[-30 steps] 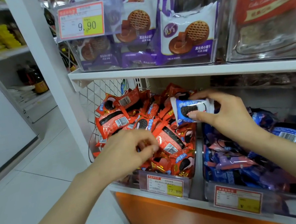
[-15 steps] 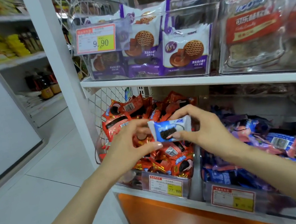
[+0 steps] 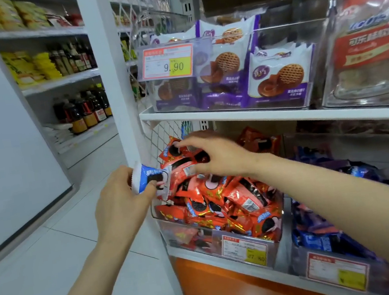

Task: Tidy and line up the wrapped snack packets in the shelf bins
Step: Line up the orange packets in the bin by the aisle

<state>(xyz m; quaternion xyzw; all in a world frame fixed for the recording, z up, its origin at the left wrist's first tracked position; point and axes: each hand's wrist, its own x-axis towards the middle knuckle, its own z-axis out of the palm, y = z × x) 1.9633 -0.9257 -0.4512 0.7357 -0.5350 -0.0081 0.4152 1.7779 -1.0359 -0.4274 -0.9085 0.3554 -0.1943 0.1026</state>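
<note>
Left hand [image 3: 121, 203] on blue packet [image 3: 148, 177]; "9.90" tag [image 3: 167, 61]

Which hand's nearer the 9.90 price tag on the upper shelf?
Right. The right hand touches the red packets below the 9.90 price tag. The left hand is lower and further left, beside the bin, holding a blue packet.

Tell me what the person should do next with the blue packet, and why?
Probably carry the blue packet, pinched in the left hand, over to the blue-packet bin on the right: it is held beside the red-packet bin, where the right hand reaches over red packets.
</note>
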